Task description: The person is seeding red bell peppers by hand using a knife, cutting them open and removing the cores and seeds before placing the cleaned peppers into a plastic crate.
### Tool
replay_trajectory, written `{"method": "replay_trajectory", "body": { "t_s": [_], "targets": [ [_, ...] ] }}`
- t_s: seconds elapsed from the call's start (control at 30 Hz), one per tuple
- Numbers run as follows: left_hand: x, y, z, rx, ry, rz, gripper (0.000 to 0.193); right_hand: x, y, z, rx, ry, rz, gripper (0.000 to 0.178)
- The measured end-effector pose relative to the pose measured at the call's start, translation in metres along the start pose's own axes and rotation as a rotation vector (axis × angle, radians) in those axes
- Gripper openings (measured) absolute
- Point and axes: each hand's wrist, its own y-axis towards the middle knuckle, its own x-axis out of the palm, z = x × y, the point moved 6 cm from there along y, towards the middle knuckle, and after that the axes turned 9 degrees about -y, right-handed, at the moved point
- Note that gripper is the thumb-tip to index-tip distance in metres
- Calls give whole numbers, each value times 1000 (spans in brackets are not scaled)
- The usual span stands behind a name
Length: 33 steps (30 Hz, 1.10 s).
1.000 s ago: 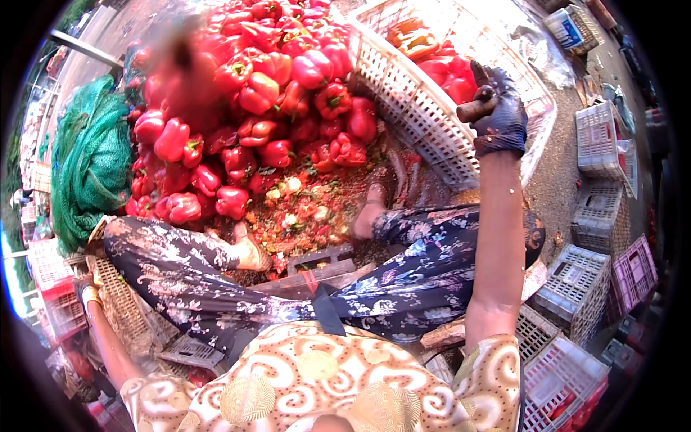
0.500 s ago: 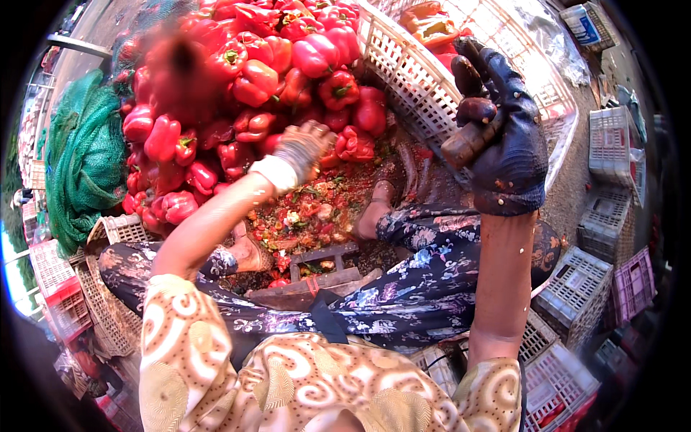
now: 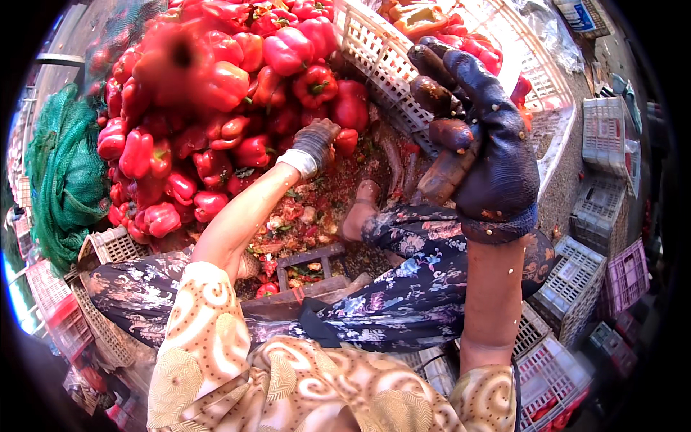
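Observation:
My left hand, in a thin grey glove, is at the near right edge of a big heap of red bell peppers. Its fingers curl against a red bell pepper, which shows partly beyond them. Raised on the right, my right hand wears a dark, wet-looking glove. Its fingers are wrapped round a short wooden handle; whatever the handle belongs to is hidden by the hand. Just beyond it stands a white plastic crate with red bell peppers inside.
Seeds and pepper scraps litter the ground between my feet. A small wooden frame lies close to me. Green netting is bunched at the left. Several plastic crates stand at the right.
My left hand has moved right and now closes on a pepper at the heap's edge. My right hand has shifted slightly left, still gripping the handle. More red peppers show in the crate.

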Motion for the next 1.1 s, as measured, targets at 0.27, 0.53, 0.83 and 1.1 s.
{"method": "replay_trajectory", "body": {
  "t_s": [0.27,0.53,0.83,1.1],
  "targets": [
    [-97,-84,16,152,-1559,512,42,25,-4,55,95,165,-293,33],
    [-163,-149,76,331,-2065,669,53,82,-33,50,-96,107,-547,66],
    [-176,-177,68,263,-1729,711,37,106,-43,60,105,196,-728,57],
    [-250,-225,55,290,-471,747,31,110,-51,45,42,46,-795,58]
  ]
}}
